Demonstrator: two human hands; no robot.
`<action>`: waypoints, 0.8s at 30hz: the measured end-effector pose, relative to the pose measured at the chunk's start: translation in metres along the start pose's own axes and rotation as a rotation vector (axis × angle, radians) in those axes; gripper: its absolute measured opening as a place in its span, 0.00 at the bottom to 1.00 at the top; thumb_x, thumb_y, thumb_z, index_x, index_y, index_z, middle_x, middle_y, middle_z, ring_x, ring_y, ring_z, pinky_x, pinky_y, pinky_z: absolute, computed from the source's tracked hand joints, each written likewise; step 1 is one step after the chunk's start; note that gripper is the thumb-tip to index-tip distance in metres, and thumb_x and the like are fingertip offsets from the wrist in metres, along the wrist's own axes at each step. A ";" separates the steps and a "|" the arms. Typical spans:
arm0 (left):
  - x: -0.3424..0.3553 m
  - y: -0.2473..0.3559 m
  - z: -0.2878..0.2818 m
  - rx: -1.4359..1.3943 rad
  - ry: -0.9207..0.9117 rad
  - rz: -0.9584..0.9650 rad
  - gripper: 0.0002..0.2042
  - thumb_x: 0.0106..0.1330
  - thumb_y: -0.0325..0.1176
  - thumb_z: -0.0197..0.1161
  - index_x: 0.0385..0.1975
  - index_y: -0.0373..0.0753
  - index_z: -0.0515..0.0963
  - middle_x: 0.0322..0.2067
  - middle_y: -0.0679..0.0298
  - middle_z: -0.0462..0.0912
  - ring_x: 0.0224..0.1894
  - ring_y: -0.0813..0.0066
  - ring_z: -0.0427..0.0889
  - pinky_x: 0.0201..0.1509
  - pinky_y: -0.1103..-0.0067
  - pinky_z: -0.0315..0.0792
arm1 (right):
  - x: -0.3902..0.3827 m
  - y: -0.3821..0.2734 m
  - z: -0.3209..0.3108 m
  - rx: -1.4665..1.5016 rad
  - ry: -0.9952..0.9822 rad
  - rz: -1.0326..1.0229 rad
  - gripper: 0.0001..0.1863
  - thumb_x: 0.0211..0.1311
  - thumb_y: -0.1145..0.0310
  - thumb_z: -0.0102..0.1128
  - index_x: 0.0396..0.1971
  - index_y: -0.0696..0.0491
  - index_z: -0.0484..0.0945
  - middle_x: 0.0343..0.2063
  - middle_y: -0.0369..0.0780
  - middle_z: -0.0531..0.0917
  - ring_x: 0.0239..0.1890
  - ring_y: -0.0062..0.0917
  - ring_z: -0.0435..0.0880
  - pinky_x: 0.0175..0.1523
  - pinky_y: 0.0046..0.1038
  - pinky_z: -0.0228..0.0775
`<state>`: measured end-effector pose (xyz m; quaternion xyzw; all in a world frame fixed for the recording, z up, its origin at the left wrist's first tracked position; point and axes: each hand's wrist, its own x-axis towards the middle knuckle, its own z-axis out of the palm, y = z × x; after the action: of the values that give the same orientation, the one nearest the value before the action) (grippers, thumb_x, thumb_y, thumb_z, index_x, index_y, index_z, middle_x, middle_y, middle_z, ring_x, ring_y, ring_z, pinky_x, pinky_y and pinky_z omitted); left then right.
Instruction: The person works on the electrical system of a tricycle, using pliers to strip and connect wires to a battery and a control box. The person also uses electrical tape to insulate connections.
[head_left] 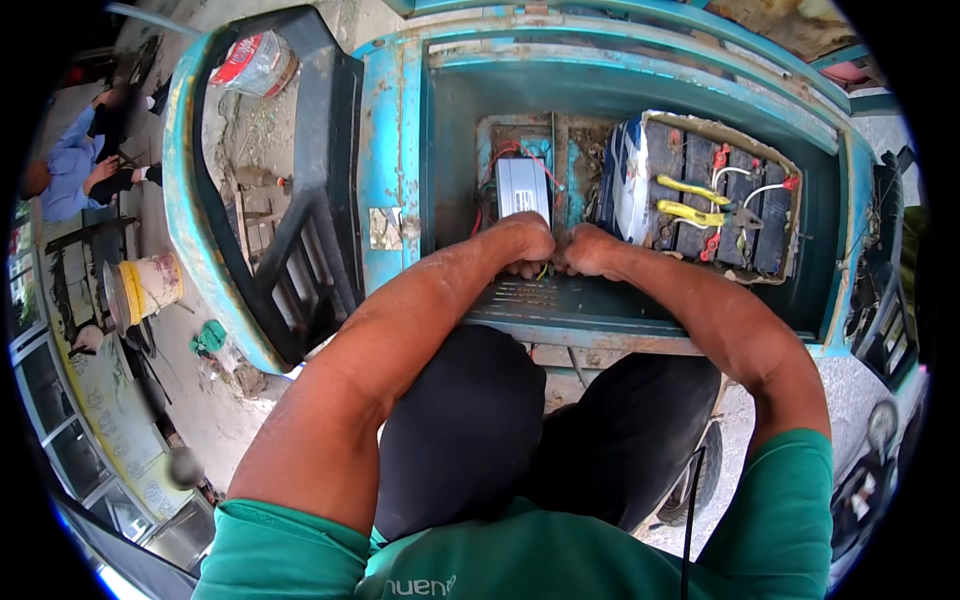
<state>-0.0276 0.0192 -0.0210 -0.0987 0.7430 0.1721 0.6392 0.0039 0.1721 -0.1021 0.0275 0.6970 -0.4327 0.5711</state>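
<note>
My left hand (524, 244) and my right hand (588, 250) are close together inside a teal metal compartment (640, 310), near its front wall. Both are closed, fingertips hidden beneath the knuckles. A short bit of yellow wire (543, 271) shows between them; whether either hand grips it is unclear. Just beyond my left hand lies a silver finned metal box (522, 186), with a thin red wire (508, 149) at its far end. Right of my right hand, pliers with yellow handles (690, 212) rest on a group of dark batteries (690, 160) joined by cables with red terminal covers (712, 245).
The compartment's rusty front rim (600, 335) runs just beyond my knees. A black plastic frame (325, 190) stands at the left. Beyond it are a tin bucket (262, 65) and a yellowish pail (150, 287) on the ground. Another person (80, 165) sits at the far left.
</note>
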 end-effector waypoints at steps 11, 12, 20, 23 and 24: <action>0.021 -0.031 0.010 0.559 0.283 0.475 0.12 0.59 0.34 0.65 0.41 0.40 0.83 0.43 0.54 0.86 0.50 0.53 0.84 0.54 0.62 0.77 | 0.003 -0.014 0.004 -0.015 -0.038 0.108 0.07 0.63 0.70 0.61 0.32 0.58 0.83 0.30 0.39 0.84 0.30 0.24 0.80 0.32 0.27 0.69; 0.023 -0.030 0.008 0.570 0.269 0.473 0.11 0.60 0.34 0.65 0.41 0.40 0.83 0.43 0.54 0.86 0.49 0.53 0.84 0.53 0.62 0.77 | 0.002 -0.014 0.004 0.015 -0.030 0.103 0.07 0.63 0.69 0.62 0.29 0.58 0.83 0.28 0.39 0.84 0.28 0.24 0.79 0.29 0.27 0.67; 0.001 -0.018 0.000 0.445 0.149 0.428 0.12 0.66 0.36 0.56 0.41 0.40 0.83 0.39 0.53 0.87 0.42 0.54 0.86 0.46 0.63 0.81 | 0.001 -0.008 0.000 0.016 -0.006 0.081 0.08 0.61 0.69 0.63 0.27 0.59 0.84 0.26 0.41 0.83 0.27 0.25 0.79 0.28 0.27 0.67; 0.014 -0.021 0.004 0.393 0.116 0.389 0.12 0.66 0.35 0.54 0.41 0.40 0.83 0.36 0.53 0.87 0.38 0.54 0.87 0.39 0.60 0.81 | 0.001 -0.011 0.002 0.019 -0.020 0.084 0.07 0.62 0.71 0.62 0.28 0.59 0.83 0.27 0.40 0.84 0.28 0.24 0.80 0.31 0.26 0.69; 0.036 -0.030 0.007 0.401 0.097 0.390 0.12 0.66 0.35 0.54 0.41 0.41 0.83 0.34 0.54 0.87 0.36 0.55 0.87 0.36 0.60 0.81 | -0.003 -0.019 0.003 0.016 -0.041 0.092 0.06 0.64 0.71 0.61 0.30 0.58 0.82 0.29 0.39 0.84 0.30 0.23 0.80 0.32 0.24 0.70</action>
<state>-0.0159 -0.0028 -0.0610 0.1662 0.7970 0.1365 0.5644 -0.0032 0.1598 -0.0888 0.0555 0.6796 -0.4121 0.6044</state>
